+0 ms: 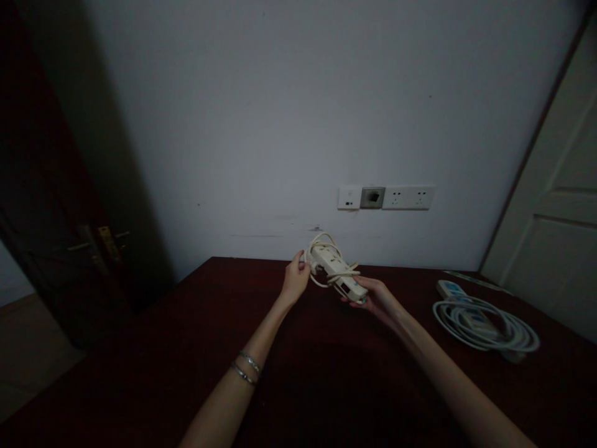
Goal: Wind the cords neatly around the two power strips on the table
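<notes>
A white power strip with its cord wound around it is held up above the dark table, tilted down toward the right. My right hand grips its near end, thumb on top and fingers underneath. At the far end, my left hand is closed on the white cord, near what looks like the plug end. The fingers partly hide that spot. Loops of cord stand out above and below the strip.
A second power strip lies on the table at the right, under a coiled white cable. Wall sockets sit above the table's back edge. A dark door stands left, a pale panelled door right.
</notes>
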Demonstrator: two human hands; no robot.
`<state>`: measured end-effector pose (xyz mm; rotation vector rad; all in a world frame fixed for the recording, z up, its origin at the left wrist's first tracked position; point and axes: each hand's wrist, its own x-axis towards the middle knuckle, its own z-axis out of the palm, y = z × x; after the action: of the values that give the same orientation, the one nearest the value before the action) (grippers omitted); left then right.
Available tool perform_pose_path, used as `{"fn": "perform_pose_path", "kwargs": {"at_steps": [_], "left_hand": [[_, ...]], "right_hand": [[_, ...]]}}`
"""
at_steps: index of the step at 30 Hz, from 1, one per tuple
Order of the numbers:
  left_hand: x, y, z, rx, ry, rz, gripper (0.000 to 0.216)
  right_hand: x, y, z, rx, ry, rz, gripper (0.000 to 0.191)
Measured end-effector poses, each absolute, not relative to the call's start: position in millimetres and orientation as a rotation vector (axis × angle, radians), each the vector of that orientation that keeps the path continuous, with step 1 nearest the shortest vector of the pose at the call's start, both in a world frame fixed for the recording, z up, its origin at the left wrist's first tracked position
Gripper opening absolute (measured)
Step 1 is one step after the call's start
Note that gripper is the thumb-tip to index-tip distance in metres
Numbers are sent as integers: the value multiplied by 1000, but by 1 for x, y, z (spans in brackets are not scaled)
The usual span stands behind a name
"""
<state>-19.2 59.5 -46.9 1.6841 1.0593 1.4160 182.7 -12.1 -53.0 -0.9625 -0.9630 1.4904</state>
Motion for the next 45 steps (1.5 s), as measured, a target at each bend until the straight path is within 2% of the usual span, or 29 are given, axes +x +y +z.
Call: {"fn": "perform_pose_path", "kwargs": {"at_steps": [4,7,10,14,16,22,30,36,39,45], "left_hand": [[-23,55,-42,1681,891,1387,71],[-26,50,-34,1609,658,1278,75],[-28,48,-30,1570,536,1246,68],[-33,50,-31,1629,574,1118,43],[-36,51,-33,1647,609,1079,39],[-43,52,-28,1721,605,1032,46],[-36,58,-37,1799,812,1213,55],[-53,54,-16,1834,857,1079,28],[-67,45,4,1880,865,1101,30],[-79,32,36,1805,844,1377,35]], "right_hand": [[185,-13,-51,-956,-998,1491,32],[187,-12,-50,-984,-968,1506,34],[189,-10,-51,-1022,-937,1522,36],[190,-9,-54,-1029,-998,1525,37],[189,-9,-54,-1025,-1012,1517,36],[192,-13,-46,-1058,-1043,1484,35],[200,-15,-40,-1172,-1261,1270,41],[219,-14,-27,-1226,-1536,939,44],[231,-20,-16,-1198,-1659,844,46],[245,-41,6,-1173,-1818,758,50]]}}
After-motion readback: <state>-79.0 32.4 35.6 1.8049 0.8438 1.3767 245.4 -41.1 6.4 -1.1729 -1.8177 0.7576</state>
